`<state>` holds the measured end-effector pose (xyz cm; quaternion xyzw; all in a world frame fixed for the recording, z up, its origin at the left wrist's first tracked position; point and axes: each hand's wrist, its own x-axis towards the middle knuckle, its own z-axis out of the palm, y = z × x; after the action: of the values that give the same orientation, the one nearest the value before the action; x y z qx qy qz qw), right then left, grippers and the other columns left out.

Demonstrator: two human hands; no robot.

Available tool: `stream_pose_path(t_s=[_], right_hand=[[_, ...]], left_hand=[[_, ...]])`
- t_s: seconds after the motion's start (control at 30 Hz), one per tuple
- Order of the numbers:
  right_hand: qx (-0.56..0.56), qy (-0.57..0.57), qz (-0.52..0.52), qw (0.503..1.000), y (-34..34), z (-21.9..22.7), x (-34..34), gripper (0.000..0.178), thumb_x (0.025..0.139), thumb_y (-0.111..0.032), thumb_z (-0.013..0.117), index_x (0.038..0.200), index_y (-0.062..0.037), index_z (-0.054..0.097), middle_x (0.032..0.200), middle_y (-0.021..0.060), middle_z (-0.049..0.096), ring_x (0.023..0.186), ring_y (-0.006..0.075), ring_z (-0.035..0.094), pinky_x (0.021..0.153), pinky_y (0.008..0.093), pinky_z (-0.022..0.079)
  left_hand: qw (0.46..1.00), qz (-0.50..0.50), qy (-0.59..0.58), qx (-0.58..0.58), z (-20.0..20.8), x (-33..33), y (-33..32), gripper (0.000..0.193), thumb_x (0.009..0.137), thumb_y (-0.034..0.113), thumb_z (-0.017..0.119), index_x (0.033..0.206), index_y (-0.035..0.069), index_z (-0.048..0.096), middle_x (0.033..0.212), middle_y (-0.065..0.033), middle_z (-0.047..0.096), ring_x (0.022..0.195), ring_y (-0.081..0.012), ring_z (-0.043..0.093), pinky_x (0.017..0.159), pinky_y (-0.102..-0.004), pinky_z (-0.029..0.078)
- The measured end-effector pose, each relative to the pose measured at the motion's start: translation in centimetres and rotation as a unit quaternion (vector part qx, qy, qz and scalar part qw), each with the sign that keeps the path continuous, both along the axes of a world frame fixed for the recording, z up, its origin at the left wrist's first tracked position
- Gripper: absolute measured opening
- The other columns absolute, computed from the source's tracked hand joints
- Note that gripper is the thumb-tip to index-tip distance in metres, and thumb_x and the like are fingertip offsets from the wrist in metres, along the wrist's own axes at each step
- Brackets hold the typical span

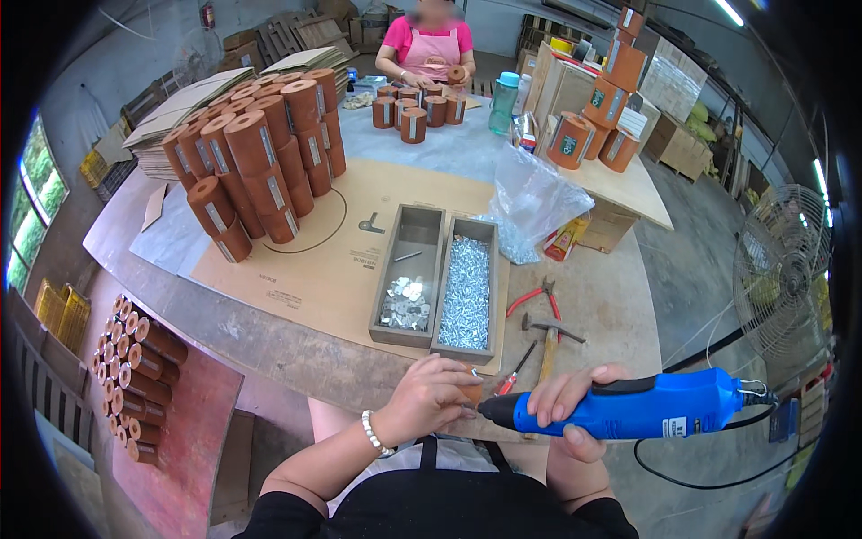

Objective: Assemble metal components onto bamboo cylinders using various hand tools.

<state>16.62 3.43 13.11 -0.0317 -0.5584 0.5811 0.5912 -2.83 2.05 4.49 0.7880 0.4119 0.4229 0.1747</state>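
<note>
My right hand (566,404) is wrapped round a blue electric screwdriver (660,406), lying level with its dark nose pointing left. At the table's near edge, my left hand (429,393) curls its fingers round a brown cylinder (472,392), of which only a small part shows. The screwdriver's tip meets or nearly meets that cylinder beside my fingertips; the exact contact is hidden. Just beyond my hands stand two grey trays. The right tray (437,349) holds many small silvery screws (467,292); the left tray (388,336) holds small flat metal pieces (406,304).
Red-handled pliers (555,310), a hammer (549,355) and a screwdriver (508,382) lie right of the trays, near a clear plastic bag (539,193). Stacked brown cylinders (256,148) stand at left. Across the table, a person (429,54) in pink handles another cylinder. A fan (783,265) stands at right.
</note>
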Motion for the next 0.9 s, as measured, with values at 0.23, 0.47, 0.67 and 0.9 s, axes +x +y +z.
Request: stream_pose_path(t_s=[0.23, 0.47, 0.67, 0.9], right_hand=[[0.029, -0.008, 0.025, 0.999, 0.7, 0.0, -0.1, 0.053, 0.074, -0.004, 0.066, 0.118, -0.0098, 0.036, 0.074, 0.0084, 0.054, 0.069, 0.0219, 0.056, 0.067, 0.0395, 0.048], [0.022, -0.014, 0.021, 0.999, 0.7, 0.1, 0.0, 0.053, 0.074, -0.003, 0.065, 0.117, -0.0094, 0.036, 0.074, 0.0090, 0.054, 0.070, 0.0219, 0.056, 0.068, 0.0394, 0.048], [-0.002, 0.004, 0.002, 1.000, 0.9, -0.1, 0.2, 0.055, 0.073, -0.001, 0.063, 0.117, -0.0099, 0.033, 0.074, 0.0096, 0.053, 0.069, 0.0225, 0.055, 0.068, 0.0404, 0.047], [-0.028, -0.003, -0.008, 1.000, 0.2, 0.0, 0.4, 0.056, 0.073, -0.001, 0.062, 0.119, -0.0116, 0.031, 0.074, 0.0086, 0.051, 0.070, 0.0219, 0.054, 0.069, 0.0405, 0.047]], left_hand=[[1.000, -0.018, 0.006, -0.019, 0.1, 0.1, 0.5, 0.014, 0.061, 0.020, 0.075, 0.068, 0.010, 0.068, 0.103, 0.0020, 0.064, 0.100, -0.0193, 0.055, 0.088, -0.0400, 0.041], [1.000, -0.002, 0.005, -0.009, 0.4, 0.5, 0.3, 0.014, 0.057, 0.012, 0.077, 0.064, 0.010, 0.064, 0.101, -0.0007, 0.066, 0.102, -0.0197, 0.057, 0.088, -0.0381, 0.041], [0.999, 0.002, -0.025, -0.048, -0.2, 0.4, 0.2, 0.024, 0.063, 0.021, 0.076, 0.081, 0.009, 0.068, 0.103, -0.0006, 0.064, 0.103, -0.0207, 0.055, 0.094, -0.0420, 0.037], [0.999, -0.008, -0.019, -0.028, -0.1, 0.5, -0.8, 0.028, 0.065, 0.021, 0.075, 0.089, 0.008, 0.068, 0.100, -0.0016, 0.065, 0.098, -0.0204, 0.057, 0.090, -0.0388, 0.038]])
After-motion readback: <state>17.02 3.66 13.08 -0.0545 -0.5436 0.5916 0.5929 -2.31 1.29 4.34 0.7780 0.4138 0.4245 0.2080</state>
